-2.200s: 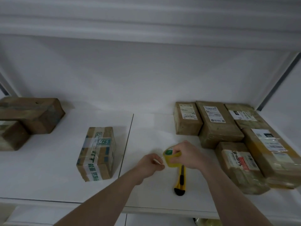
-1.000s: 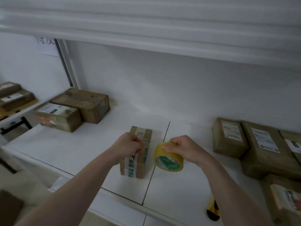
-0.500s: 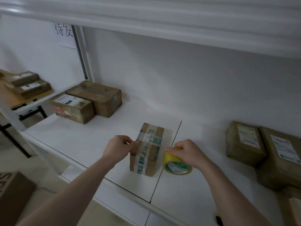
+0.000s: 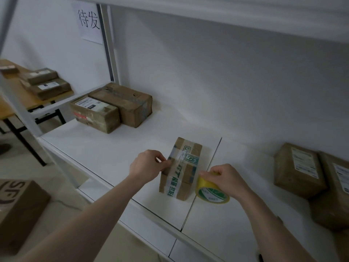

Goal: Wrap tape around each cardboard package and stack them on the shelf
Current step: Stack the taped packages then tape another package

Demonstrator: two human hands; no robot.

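A small cardboard package with green-printed tape lies on the white shelf, near the seam between two boards. My left hand pinches the free end of clear tape against the package's left top edge. A strip of tape runs across the top of the package toward the yellow tape roll. My right hand grips that roll, which sits low at the package's right side.
Two brown boxes stand at the shelf's back left. More labelled packages crowd the right end. A wooden table with flat parcels lies beyond the left shelf post, a large carton sits on the floor, and a paper sign hangs on the wall.
My view swung left from the right-hand packages to the small package. My left hand brought the tape end onto its left edge, and my right hand carried the roll down to its right side.
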